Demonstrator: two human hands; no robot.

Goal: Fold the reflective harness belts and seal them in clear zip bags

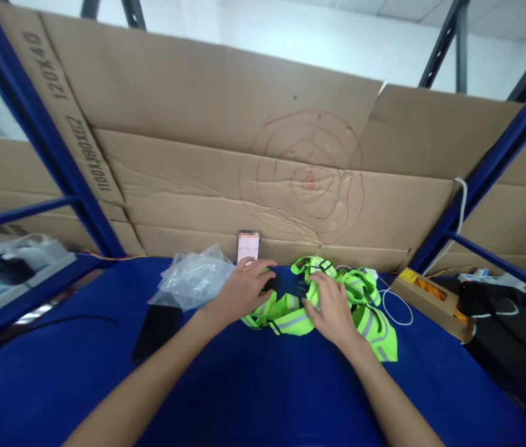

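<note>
1. Left hand: fingers bent at the left end of the yellow-green reflective straps; grip cannot be determined.
2. Right hand: fingers bent, thumb apart, over the middle of the straps; grip cannot be determined.
3. Straps: loosely heaped between and beneath the hands, extending right of the right hand.
4. Blue table: supports the straps and, left of them, a clear plastic bag.
5. Cardboard panel: stands behind, marked with red rings.
6. White wall: rises beyond.
</note>
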